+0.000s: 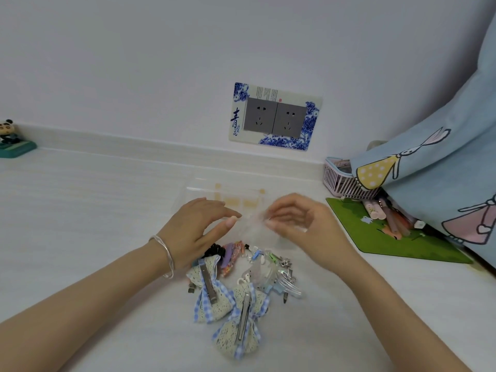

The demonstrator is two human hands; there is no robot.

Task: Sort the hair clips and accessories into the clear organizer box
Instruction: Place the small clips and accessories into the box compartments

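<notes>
The clear organizer box (200, 191) lies on the white surface near the wall and is hard to make out. It has pale yellow fittings. My left hand (193, 226), with a silver bangle on its wrist, reaches in from the left; its thumb and forefinger meet at the box's near clear edge. My right hand (298, 221) pinches the same clear, blurred edge from the right with its fingers curled. Below my hands lies a pile of hair clips and accessories (257, 264). It includes two lace bows with blue gingham ribbon and metal clips (212, 299), coloured small clips and a black clip.
A double wall socket with a blue floral frame (275, 116) is straight ahead. A pink basket (338, 181), a green mat (375, 237) with tubes and pens, and a blue cartoon pillow (442, 162) fill the right. A panda figure (10, 138) stands far left.
</notes>
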